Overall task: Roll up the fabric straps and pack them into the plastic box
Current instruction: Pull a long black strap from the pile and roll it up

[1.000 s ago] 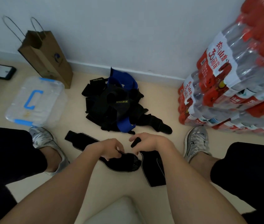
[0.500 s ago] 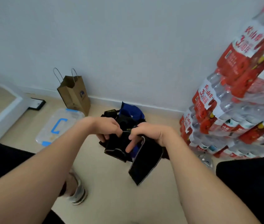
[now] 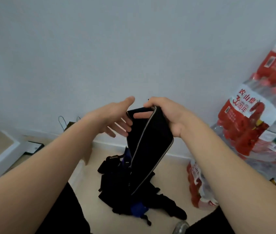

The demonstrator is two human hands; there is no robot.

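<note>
Strap (image 3: 150, 142) held aloft, packs (image 3: 245, 107) marked 30周年

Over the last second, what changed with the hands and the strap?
Both hands lifted the black strap off the floor. The right hand now grips its top end and it hangs down; the left hand has let go, fingers straight beside it. The pile of straps stayed on the floor, the bottle packs at right.
</note>
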